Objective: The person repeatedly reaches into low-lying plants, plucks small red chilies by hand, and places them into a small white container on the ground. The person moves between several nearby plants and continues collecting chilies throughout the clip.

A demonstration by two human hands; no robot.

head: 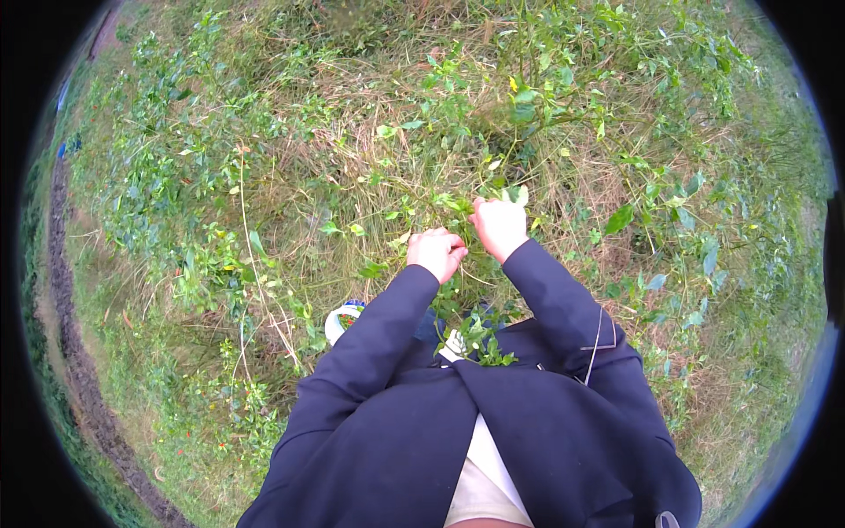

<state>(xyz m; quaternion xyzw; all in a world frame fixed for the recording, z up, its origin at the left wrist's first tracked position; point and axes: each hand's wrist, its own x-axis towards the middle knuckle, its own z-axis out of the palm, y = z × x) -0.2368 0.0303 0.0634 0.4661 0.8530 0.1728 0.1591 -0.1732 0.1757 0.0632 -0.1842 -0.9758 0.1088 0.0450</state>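
My left hand (436, 255) is bent inward among low green stems, thumb and fingertips close together. A little higher and to its right, my right hand (500, 226) has its fingers curled down into the foliage, with a pale green leaf (519, 195) at its knuckles. Whatever lies between the fingers of either hand is too small or hidden to tell. Leafy stems (452, 201) spread just beyond both hands. Beside my left forearm stands a white-rimmed bucket (332, 325), partly covered by the sleeve, with small red and green pieces inside.
Green plants with small red fruits (221, 447) grow at the lower left. Dry grass (343, 152) mats the ground ahead. A leafy sprig (487, 343) rises against my jacket (396, 435). A bare soil strip (76, 356) curves along the far left, near a blue object (62, 150).
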